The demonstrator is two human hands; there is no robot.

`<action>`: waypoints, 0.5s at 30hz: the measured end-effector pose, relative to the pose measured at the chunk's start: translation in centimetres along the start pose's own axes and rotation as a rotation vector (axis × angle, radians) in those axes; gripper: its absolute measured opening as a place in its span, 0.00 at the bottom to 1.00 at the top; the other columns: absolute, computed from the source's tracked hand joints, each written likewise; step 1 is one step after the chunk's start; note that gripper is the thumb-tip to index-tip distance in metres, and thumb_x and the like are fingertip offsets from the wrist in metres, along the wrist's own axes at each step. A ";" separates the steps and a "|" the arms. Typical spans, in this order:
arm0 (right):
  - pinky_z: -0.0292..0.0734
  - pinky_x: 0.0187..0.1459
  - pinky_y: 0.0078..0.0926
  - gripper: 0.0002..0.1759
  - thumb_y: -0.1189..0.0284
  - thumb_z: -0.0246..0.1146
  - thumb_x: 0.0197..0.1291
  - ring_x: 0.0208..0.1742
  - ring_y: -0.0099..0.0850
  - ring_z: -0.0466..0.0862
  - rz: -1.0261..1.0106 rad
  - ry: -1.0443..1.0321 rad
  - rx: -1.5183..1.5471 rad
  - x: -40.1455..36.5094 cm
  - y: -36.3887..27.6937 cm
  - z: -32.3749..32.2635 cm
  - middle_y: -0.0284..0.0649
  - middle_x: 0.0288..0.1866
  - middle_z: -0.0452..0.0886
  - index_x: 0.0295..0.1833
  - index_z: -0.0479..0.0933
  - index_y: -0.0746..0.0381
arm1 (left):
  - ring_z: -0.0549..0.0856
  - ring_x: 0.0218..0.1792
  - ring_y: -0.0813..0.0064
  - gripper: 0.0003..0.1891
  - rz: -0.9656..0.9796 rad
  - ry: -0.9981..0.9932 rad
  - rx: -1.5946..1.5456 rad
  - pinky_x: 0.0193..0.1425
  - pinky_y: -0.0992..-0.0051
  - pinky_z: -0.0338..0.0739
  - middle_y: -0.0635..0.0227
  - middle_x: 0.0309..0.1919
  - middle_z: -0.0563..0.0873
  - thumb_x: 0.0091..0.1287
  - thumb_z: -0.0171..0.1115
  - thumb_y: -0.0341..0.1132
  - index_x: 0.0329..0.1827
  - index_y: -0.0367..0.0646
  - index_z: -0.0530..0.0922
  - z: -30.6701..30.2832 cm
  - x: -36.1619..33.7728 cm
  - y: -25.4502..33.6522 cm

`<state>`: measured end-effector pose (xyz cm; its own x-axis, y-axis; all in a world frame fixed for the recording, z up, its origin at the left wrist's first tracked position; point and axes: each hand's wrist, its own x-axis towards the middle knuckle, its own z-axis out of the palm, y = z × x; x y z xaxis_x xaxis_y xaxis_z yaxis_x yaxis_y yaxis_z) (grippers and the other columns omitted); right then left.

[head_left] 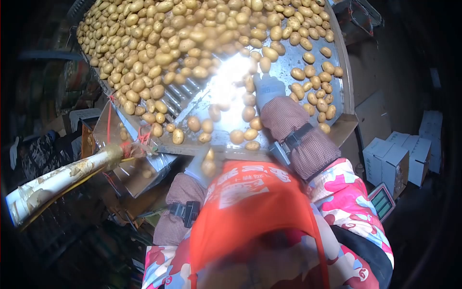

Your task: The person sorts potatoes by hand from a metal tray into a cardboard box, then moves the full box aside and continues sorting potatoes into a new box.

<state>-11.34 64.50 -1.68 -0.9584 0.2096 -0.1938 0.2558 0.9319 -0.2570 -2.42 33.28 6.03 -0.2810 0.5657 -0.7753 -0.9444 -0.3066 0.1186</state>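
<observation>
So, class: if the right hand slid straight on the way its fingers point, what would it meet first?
Probably the potato just beyond the right hand, on the tray at the edge of the heap. Glare hides part of the gap, so this is uncertain.

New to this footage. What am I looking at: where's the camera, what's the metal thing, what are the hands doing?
One view, from a camera on the person's head, looking down past an orange apron. Ahead lies a ribbed shiny metal tray piled with small yellow potatoes. The right hand, in a pale glove, reaches among them near a bright glare. The left hand, also gloved, sits at the tray's lower edge with one potato in front of it; held or falling, I cannot tell.
</observation>
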 end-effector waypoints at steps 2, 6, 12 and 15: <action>0.85 0.48 0.39 0.15 0.70 0.57 0.71 0.50 0.43 0.89 -0.021 0.049 0.105 -1.1 1.0 0.4 0.48 0.49 0.87 0.59 0.81 0.57 | 0.84 0.40 0.71 0.25 0.133 0.090 0.163 0.42 0.74 0.82 0.63 0.42 0.85 0.80 0.55 0.53 0.63 0.38 0.77 1.3 -0.2 -0.7; 0.85 0.42 0.36 0.14 0.66 0.65 0.63 0.43 0.36 0.89 0.198 -0.105 0.540 -5.4 1.2 -4.5 0.44 0.45 0.86 0.54 0.81 0.56 | 0.84 0.41 0.73 0.26 0.046 0.116 -0.006 0.43 0.74 0.82 0.65 0.44 0.85 0.80 0.54 0.53 0.64 0.38 0.78 0.5 0.8 -0.5; 0.82 0.55 0.38 0.24 0.65 0.67 0.61 0.53 0.44 0.87 0.086 -0.073 0.590 -3.0 1.1 -6.5 0.51 0.52 0.85 0.63 0.79 0.55 | 0.87 0.50 0.71 0.25 -0.022 0.008 -0.159 0.52 0.73 0.86 0.63 0.52 0.86 0.81 0.55 0.50 0.70 0.40 0.75 -1.7 1.7 -1.2; 0.79 0.60 0.43 0.22 0.64 0.61 0.67 0.59 0.49 0.85 -0.227 -0.175 0.228 -0.8 -1.6 -6.1 0.51 0.59 0.84 0.66 0.78 0.52 | 0.86 0.54 0.70 0.26 0.018 -0.275 -0.175 0.58 0.71 0.84 0.62 0.54 0.86 0.80 0.55 0.51 0.70 0.41 0.75 -3.9 1.8 -2.0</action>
<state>-11.73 64.62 4.70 -0.9628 -0.0669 -0.2617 0.0799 0.8549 -0.5125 -0.42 31.95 2.01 -0.3550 0.7374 -0.5746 -0.9020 -0.4317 0.0033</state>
